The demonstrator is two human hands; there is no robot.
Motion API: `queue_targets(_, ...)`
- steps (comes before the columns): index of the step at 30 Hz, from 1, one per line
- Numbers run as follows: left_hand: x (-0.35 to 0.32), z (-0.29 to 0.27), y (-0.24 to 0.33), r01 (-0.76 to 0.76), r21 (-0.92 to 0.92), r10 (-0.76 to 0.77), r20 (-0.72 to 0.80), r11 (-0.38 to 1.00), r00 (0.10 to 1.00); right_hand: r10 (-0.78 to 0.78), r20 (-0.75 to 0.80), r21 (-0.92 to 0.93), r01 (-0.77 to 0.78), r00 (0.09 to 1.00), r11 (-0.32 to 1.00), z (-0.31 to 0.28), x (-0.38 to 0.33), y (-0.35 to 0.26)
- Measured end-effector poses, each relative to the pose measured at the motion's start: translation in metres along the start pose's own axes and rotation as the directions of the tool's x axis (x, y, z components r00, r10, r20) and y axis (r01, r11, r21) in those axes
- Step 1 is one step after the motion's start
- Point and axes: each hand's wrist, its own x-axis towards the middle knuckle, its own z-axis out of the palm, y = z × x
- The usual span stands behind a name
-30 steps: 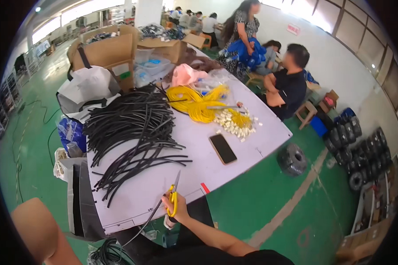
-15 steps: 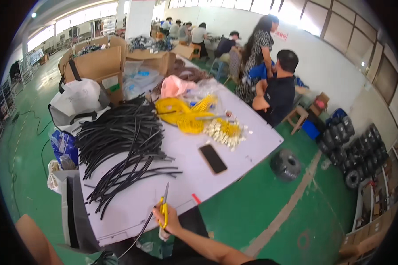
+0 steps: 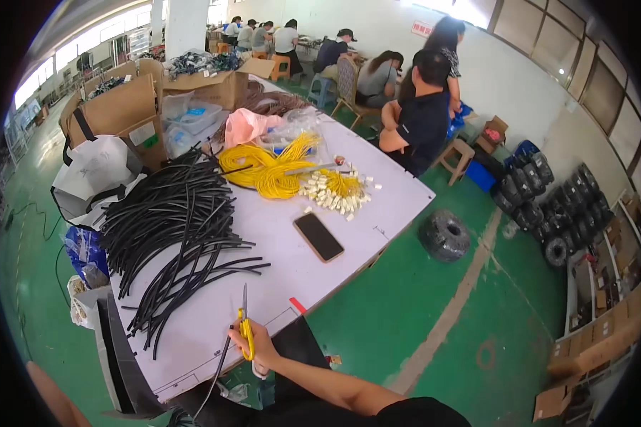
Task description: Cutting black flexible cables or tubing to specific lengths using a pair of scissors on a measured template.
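Note:
My right hand [image 3: 261, 346] is closed round yellow-handled scissors [image 3: 247, 337] over the near edge of the table. Their blades point away from me across the tabletop. A black tube [image 3: 219, 366] has its end at the fingers of the same hand and hangs down past the table edge; whether the fingers pinch it is hard to see. Of my left arm [image 3: 55, 400] only a bit of skin shows at the lower left, with the hand out of sight. Beyond the scissors lies a big heap of cut black tubes [image 3: 167, 220], some loose at its near side.
On the white table [image 3: 363, 235] lie a phone [image 3: 319, 237], yellow wire bundles [image 3: 274, 174] with white connectors [image 3: 335, 196] and a pink bag [image 3: 249, 126]. Cartons [image 3: 124, 107] stand far left. A black coil [image 3: 445, 235] rests on the green floor. A person [image 3: 421, 117] sits past the table.
The whole view has shifted, so the table sits further left. A standing person has moved behind the seated one, uncovering another seated worker. My right hand keeps its hold on the scissors.

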Motion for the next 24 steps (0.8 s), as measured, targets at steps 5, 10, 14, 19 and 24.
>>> queue_targets(5, -0.009, -0.001, 0.003, 0.041, -0.06, -0.041, 0.0, 0.997, 0.999, -0.006, 0.023, -0.006, 0.006, 1.0, 1.0, 0.009, -0.004, -0.021)
queue_targets(10, -0.011, 0.002, -0.004, 0.021, -0.118, -0.022, -0.009, 0.993, 1.0, 0.007, 0.019, 0.006, -0.007, 1.0, 1.0, 0.011, -0.01, -0.019)
queue_targets(14, -0.013, 0.002, -0.012, 0.012, -0.158, -0.013, -0.01, 0.987, 1.0, -0.011, 0.044, -0.004, 0.011, 0.999, 1.0, 0.009, -0.007, -0.011)
queue_targets(19, -0.021, -0.014, -0.003, 0.06, -0.13, -0.063, -0.019, 0.99, 0.998, 0.051, 0.014, 0.04, -0.052, 0.999, 0.998, 0.01, -0.008, -0.016)
queue_targets(24, -0.022, -0.029, 0.013, 0.102, -0.104, -0.107, -0.038, 0.989, 0.994, -0.023, -0.007, 0.007, 0.023, 1.0, 1.0, 0.005, -0.001, -0.01)
